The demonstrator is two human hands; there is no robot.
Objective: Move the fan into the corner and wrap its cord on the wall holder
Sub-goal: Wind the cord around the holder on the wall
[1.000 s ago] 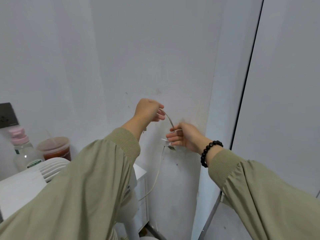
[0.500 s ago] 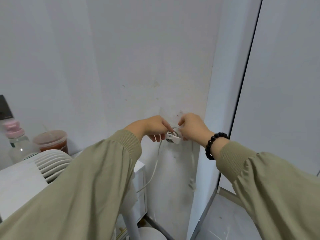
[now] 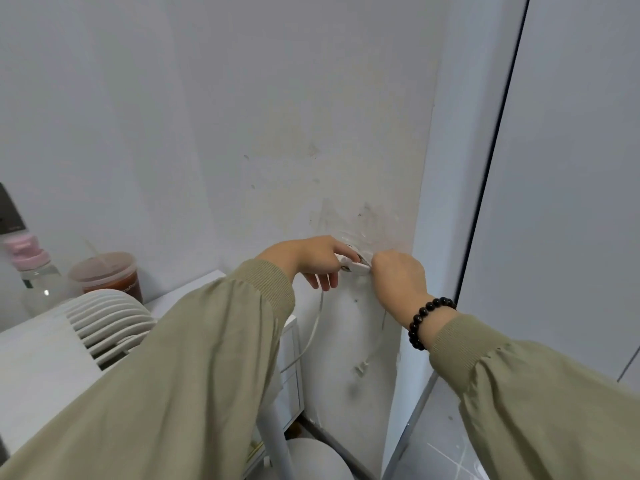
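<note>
A small white wall holder sticks out of the white wall near the corner. My left hand is at its left side, fingers curled at the cord beside it. My right hand is at its right side, fingers hidden against the wall. The white cord hangs from the holder down to the left; its plug end dangles below on the right. The white fan's ribbed head shows at lower left, its pole and round base below my left sleeve.
A white cabinet stands against the wall under my left arm. On it at the left are a clear bottle with a pink cap and a lidded cup of brown drink. A dark door edge runs down the right.
Both hands dropped from a raised loop of cord to the holder and closed in on it. The plug end now hangs free below the holder.
</note>
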